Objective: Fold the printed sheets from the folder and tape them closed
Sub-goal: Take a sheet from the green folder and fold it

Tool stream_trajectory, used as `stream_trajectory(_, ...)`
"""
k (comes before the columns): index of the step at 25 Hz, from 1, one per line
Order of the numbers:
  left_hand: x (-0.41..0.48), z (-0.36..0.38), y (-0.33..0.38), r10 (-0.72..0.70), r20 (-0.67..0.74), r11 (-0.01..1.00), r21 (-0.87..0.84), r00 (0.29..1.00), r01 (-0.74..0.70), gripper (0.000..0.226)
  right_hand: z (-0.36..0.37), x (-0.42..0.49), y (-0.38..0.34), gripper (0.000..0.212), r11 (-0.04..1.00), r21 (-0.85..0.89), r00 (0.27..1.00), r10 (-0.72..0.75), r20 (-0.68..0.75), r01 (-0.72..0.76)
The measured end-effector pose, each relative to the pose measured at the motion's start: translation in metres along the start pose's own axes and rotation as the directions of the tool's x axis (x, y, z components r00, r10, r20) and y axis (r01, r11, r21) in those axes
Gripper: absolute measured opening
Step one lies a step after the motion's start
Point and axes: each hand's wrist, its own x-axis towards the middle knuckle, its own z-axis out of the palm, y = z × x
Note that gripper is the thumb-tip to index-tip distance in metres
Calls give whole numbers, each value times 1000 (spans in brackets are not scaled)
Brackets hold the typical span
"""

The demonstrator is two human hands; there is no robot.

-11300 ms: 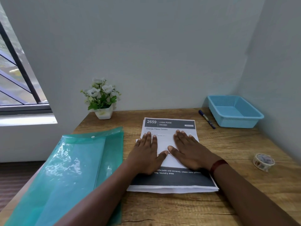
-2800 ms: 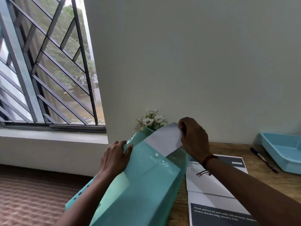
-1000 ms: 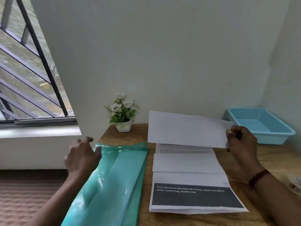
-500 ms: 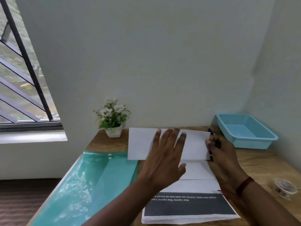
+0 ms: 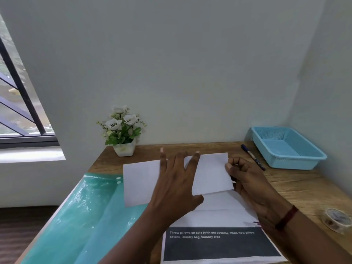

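Observation:
A folded white sheet (image 5: 141,183) is held above the desk, overlapping the folder's edge. My right hand (image 5: 245,180) pinches its right edge between thumb and curled fingers. My left hand (image 5: 177,183) lies across its middle with fingers spread and straight. Below it, a printed sheet (image 5: 219,242) with a dark band and white text lies flat on the wooden desk (image 5: 297,189), partly folded. The green transparent folder (image 5: 80,216) lies on the desk's left side. A roll of tape (image 5: 336,220) sits at the right edge.
A small pot of white flowers (image 5: 123,130) stands at the back left by the wall. A blue plastic basket (image 5: 285,147) occupies the back right corner, with a pen (image 5: 252,157) beside it. A barred window (image 5: 17,103) is on the left.
The folded white sheet has come lower and tilted slightly, its left end now over the folder. My left hand stays spread across it; my right hand still pinches its right edge.

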Motion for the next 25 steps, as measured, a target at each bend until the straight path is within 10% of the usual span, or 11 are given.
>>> stream_trajectory(8, -4, -6, -8, -6, 4, 999, -39, 1000, 6, 111, 3, -7, -10, 22, 975, 212, 992, 37, 118, -62)
stream_trajectory(12, -5, -9, -9, -6, 0, 999, -38, 1000, 6, 111, 1, -8, -11, 52, 994, 110, 997, -14, 81, 5)
stream_trajectory(25, -4, -8, -4, -10, 52, 997, 80, 999, 5, 120, 8, -16, -16, 13, 954, -256, 972, -193, -134, 155)
